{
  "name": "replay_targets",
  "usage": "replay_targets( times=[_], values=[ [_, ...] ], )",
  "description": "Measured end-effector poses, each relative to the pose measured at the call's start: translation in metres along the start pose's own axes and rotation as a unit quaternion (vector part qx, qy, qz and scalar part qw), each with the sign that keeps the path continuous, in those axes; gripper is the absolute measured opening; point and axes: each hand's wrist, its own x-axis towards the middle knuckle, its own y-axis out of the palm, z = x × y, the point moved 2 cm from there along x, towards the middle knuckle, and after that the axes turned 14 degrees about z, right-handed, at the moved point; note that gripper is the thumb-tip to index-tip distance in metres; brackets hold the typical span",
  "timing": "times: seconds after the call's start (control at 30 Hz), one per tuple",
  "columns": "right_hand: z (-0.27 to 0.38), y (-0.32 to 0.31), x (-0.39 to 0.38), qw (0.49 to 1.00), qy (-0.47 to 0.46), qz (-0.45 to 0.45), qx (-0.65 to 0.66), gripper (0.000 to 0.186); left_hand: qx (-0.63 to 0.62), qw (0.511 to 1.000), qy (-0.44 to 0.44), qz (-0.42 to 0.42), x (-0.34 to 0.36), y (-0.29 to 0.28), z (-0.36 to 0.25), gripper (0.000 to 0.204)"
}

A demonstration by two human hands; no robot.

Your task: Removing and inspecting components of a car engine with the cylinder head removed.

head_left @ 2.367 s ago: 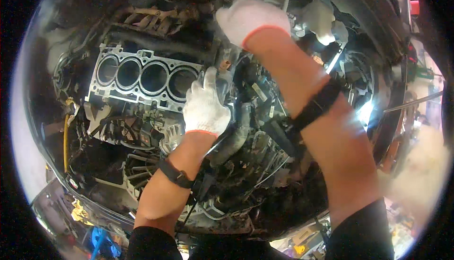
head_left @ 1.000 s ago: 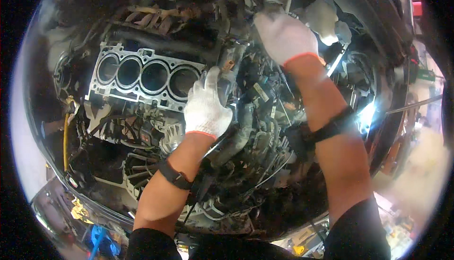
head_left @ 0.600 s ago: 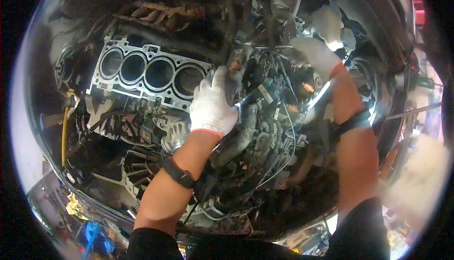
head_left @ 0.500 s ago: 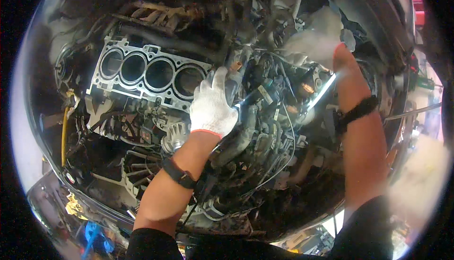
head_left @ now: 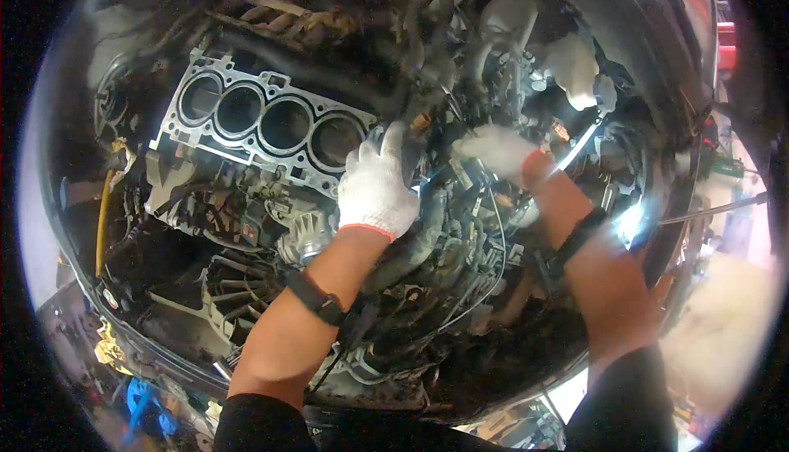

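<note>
My left hand [head_left: 378, 191], in a white knit glove with a red cuff, lies at the right end of the engine block [head_left: 325, 177]. Its fingers are apart and rest over the block's corner beside the last cylinder bore. A dark part sits between thumb and index finger; whether they touch it is unclear. My right hand [head_left: 497, 154], gloved alike, is smeared by motion above the wiring harness [head_left: 472, 205] right of the block. Its fingertips point left, and whatever they may hold does not show. A copper-coloured piece [head_left: 422, 122] lies between the two hands.
A lit light bar [head_left: 579, 146] leans beyond my right wrist. A thin pale cable [head_left: 498, 259] loops below the harness. The intake ports [head_left: 300, 18] lie behind the block. A yellow dipstick-like tube [head_left: 105, 222] stands at left, and a rod [head_left: 711, 208] crosses the right edge.
My right hand has moved left and toward me, from the far right of the engine bay to over the harness. My left hand stays at the block's corner. The view has shifted slightly.
</note>
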Motion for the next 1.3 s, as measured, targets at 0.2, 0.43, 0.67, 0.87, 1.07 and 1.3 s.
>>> replay_targets(
  times=[0.2, 0.43, 0.67, 0.87, 1.07, 1.3],
  values=[
    [0.020, -0.026, -0.024, 0.998, -0.059, 0.027, 0.017, 0.038, -0.011, 1.000, 0.016, -0.021, 0.000, 0.001, 0.001, 0.085],
    [0.050, -0.031, -0.027, 0.972, -0.036, 0.044, 0.230, 0.051, -0.015, 1.000, 0.012, -0.004, 0.001, 0.002, -0.001, 0.083],
    [0.043, -0.048, -0.058, 0.985, 0.045, 0.060, -0.156, 0.020, -0.005, 1.000, 0.003, 0.012, 0.000, -0.001, -0.003, 0.082],
    [0.074, -0.098, 0.003, 0.986, 0.092, 0.140, 0.020, 0.028, 0.005, 1.000, -0.001, 0.007, -0.002, 0.002, 0.011, 0.082],
    [0.106, -0.129, 0.030, 0.930, 0.266, 0.196, 0.163, 0.031, -0.011, 1.000, 0.024, -0.011, -0.001, 0.000, 0.006, 0.082],
    [0.118, -0.134, 0.030, 0.911, 0.316, 0.192, 0.181, 0.031, -0.017, 0.998, 0.040, -0.034, 0.000, 0.005, 0.012, 0.077]
  ],
)
